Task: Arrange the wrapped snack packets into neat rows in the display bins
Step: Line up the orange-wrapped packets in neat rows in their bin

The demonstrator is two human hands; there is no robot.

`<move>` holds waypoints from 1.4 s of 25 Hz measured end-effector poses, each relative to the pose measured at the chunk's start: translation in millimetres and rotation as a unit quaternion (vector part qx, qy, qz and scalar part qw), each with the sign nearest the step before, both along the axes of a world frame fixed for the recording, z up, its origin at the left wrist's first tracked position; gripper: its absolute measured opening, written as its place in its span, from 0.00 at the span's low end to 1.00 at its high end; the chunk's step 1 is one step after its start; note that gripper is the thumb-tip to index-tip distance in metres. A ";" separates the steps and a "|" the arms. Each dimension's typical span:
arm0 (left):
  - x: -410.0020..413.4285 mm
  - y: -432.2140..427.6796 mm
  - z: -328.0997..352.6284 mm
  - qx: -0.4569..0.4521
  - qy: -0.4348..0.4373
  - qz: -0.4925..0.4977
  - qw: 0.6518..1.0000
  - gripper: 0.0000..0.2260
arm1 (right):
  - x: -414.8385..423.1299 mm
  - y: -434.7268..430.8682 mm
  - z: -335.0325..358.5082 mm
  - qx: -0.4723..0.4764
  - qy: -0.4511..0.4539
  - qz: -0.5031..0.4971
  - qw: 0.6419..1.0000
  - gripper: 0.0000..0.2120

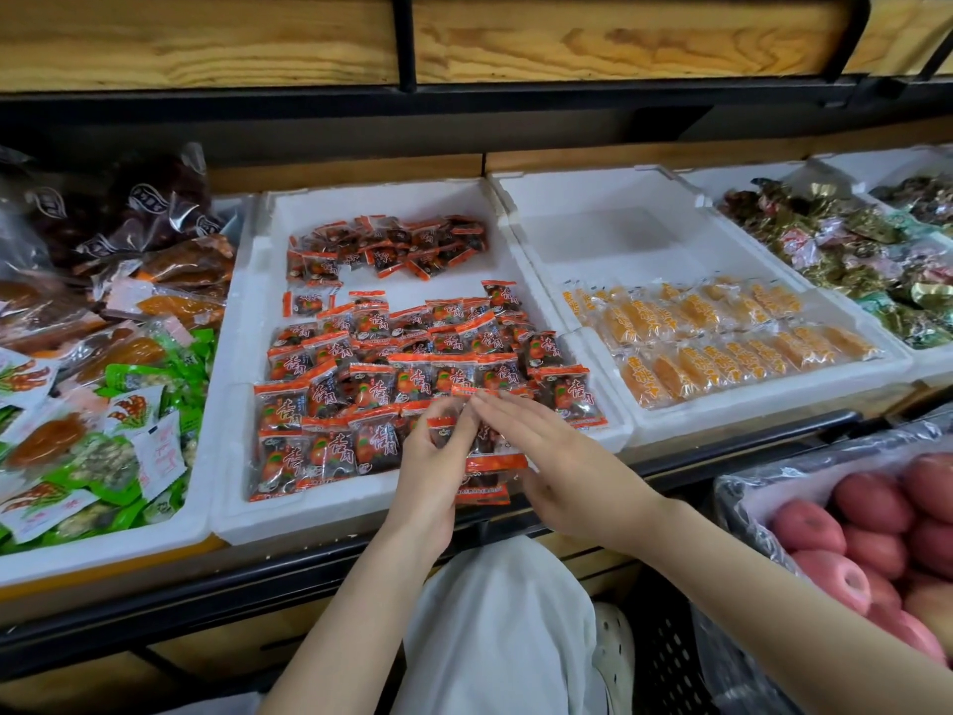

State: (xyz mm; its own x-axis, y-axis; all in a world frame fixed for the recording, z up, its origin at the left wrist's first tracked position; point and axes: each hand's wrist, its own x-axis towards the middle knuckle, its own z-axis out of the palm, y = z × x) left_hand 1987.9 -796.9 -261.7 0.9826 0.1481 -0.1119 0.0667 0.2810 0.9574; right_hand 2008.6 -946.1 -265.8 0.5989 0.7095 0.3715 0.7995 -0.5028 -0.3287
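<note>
Even indoor light, bowed wide-angle edges

We see our left hand pinching one red-orange snack packet at the front of the white foam bin. Our right hand lies just beside it with fingers straight, the fingertips reaching over the packets by the left thumb. Rows of matching packets overlap across the bin's near half, and a loose heap sits at its back. The next bin to the right holds yellow packets in two rows. Green packets crowd the left bin, and red apples lie at lower right.
</note>
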 end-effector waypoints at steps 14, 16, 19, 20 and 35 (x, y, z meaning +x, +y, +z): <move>2.5 19.0 5.1 -0.070 0.041 -0.009 0.997 0.15 | 12.9 0.0 20.8 0.235 0.144 -0.156 0.948 0.12; 4.0 23.3 2.7 -0.033 0.017 0.006 0.999 0.13 | 11.4 3.8 28.1 0.299 0.140 -0.188 0.925 0.15; 0.2 16.2 6.7 0.056 -0.031 -0.011 0.998 0.10 | 4.9 22.5 29.7 0.280 0.142 -0.166 0.935 0.13; -1.1 13.9 7.9 0.070 -0.031 -0.021 0.997 0.09 | 4.4 28.3 29.0 0.250 0.142 -0.149 0.946 0.14; 0.9 24.2 11.0 -0.016 0.044 -0.077 0.996 0.04 | 11.6 17.0 23.5 0.103 0.115 -0.108 0.982 0.31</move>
State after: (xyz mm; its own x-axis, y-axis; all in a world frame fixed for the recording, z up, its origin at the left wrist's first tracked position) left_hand 1988.8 -772.7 -250.7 0.9796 -0.0083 -0.2010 0.1946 0.2910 0.9367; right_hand 2020.2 -929.0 -242.3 0.8116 0.4814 0.3310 0.5747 -0.5560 -0.6005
